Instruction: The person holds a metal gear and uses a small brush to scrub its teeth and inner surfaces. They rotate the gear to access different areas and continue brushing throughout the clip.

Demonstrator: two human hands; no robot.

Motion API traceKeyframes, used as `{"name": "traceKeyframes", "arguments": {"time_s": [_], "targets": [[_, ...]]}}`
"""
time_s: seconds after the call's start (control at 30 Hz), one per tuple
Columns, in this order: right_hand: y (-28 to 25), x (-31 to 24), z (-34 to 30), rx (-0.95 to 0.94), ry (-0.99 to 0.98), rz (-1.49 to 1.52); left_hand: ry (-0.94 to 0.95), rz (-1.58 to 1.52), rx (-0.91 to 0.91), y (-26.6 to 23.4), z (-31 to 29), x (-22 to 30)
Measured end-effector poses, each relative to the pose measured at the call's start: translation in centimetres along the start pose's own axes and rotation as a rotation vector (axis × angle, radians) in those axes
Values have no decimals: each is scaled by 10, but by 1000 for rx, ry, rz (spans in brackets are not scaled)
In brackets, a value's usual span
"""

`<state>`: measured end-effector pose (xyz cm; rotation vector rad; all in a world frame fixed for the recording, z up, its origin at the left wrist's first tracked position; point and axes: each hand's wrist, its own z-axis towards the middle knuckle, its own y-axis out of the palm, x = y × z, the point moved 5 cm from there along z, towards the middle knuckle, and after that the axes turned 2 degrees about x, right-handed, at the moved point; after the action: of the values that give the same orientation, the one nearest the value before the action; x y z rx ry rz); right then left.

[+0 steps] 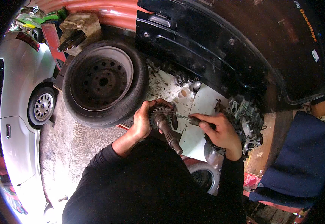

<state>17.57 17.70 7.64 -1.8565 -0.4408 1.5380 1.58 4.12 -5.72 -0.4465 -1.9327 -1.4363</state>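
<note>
My left hand point(143, 121) is wrapped round the toothed end of a dark metal gear shaft point(165, 127). The splined end of the shaft slants down toward me and to the right. Between the thumb and fingers of my right hand point(221, 131) is a thin tool that looks like a screwdriver point(195, 121). Its metal shank points left, and its tip reaches the gear near my left fingers. Whether the tip touches the teeth or sits in a gap, I cannot tell. My left fingertips are partly hidden behind the gear.
A large wheel with a tyre point(142, 80) lies to the left. Greasy metal parts point(186, 87) sit on a white sheet point(207, 100) beyond my hands. An engine block point(246, 119) stands right, near dark blue cloth point(300, 164). A silver car point(17, 112) is far left, a black panel point(192, 41) ahead.
</note>
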Motion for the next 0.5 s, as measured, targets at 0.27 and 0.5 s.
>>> {"name": "traceKeyframes", "arguments": {"time_s": [0.27,0.5], "targets": [[17,-2,5,146,8,156,63,-102,183,-5,2,6],[26,29,-44,329,24,9,98,-264,-35,-17,13,-7]]}}
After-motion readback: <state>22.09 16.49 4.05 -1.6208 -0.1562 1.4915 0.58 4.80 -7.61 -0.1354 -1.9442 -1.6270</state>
